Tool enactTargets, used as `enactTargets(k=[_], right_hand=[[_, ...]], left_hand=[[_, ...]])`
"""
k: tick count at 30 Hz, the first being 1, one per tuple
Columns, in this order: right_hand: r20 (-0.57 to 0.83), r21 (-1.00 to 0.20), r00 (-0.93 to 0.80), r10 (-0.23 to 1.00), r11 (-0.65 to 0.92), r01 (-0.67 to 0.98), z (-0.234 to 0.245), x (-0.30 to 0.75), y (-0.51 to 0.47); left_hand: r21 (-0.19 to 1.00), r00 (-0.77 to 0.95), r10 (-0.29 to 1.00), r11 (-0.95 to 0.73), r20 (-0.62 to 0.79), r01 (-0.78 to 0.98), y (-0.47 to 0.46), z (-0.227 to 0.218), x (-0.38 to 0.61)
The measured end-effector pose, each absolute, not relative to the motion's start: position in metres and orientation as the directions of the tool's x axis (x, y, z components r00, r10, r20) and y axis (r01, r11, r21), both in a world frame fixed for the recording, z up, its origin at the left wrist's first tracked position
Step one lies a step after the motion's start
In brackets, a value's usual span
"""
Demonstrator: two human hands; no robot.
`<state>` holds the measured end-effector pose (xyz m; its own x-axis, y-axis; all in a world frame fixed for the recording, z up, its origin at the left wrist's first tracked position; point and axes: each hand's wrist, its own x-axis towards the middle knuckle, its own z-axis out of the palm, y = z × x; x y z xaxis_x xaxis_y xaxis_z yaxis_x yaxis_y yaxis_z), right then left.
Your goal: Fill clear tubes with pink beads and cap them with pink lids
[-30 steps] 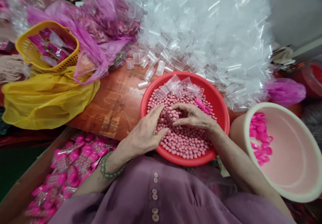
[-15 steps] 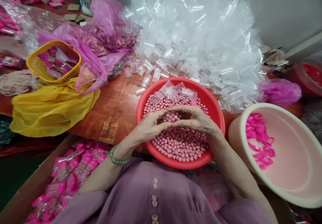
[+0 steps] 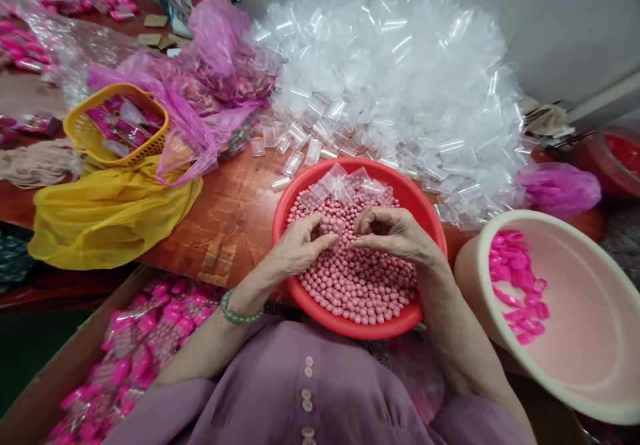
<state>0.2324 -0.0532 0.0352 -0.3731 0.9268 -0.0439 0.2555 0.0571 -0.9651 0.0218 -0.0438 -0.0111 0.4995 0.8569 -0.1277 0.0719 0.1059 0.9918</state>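
Note:
A red basin [image 3: 420,201] full of small pink balls [image 3: 360,285] sits on the wooden table in front of me. Both hands are inside it, over the balls. My left hand [image 3: 295,248] is curled with its fingers bent toward the middle. My right hand [image 3: 393,231] is also curled, fingertips pinched close to the left hand's. What the fingers hold is hidden between them. A few small clear plastic containers [image 3: 345,181] lie on the balls at the basin's far side.
A big heap of clear containers [image 3: 400,85] fills the table behind the basin. A cream tub [image 3: 590,405] with pink caps [image 3: 517,281] stands right. A yellow basket [image 3: 117,125], pink bags [image 3: 210,71] and a yellow bag [image 3: 110,215] lie left. A box of filled pink packs [image 3: 135,348] sits lower left.
The view has tilted up a little. My hands have stayed together over the balls; the fingers have curled tighter and the pink cap seen by the right hand is out of sight.

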Motion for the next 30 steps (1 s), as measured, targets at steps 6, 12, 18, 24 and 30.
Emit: enactTargets(k=[6,12,18,24,30], right_hand=[[-0.025,-0.951,-0.096,0.995,0.006,0.310,0.035,0.255,-0.051],[0.104,-0.786,0.103,0.989,0.018,0.618,0.028,0.291,-0.055],[0.054,-0.408,0.044,0.998,-0.018,0.913,0.031,0.299,-0.064],[-0.162,-0.033,-0.017,0.987,0.012,0.999,0.020,0.297,-0.067],[-0.137,0.033,-0.012,0.990,0.016,0.999,0.017,0.291,-0.067]], left_hand=[[0.988,0.589,0.808,0.087,0.003,-0.125,-0.048,0.006,0.021],[0.998,0.577,0.816,0.006,0.035,-0.069,-0.047,0.013,0.026],[0.999,0.625,0.779,-0.009,0.038,-0.049,-0.046,0.020,0.030],[0.978,0.578,0.816,0.126,-0.006,-0.168,-0.045,0.018,0.037],[0.978,0.529,0.847,0.149,-0.050,-0.147,-0.043,0.013,0.037]])
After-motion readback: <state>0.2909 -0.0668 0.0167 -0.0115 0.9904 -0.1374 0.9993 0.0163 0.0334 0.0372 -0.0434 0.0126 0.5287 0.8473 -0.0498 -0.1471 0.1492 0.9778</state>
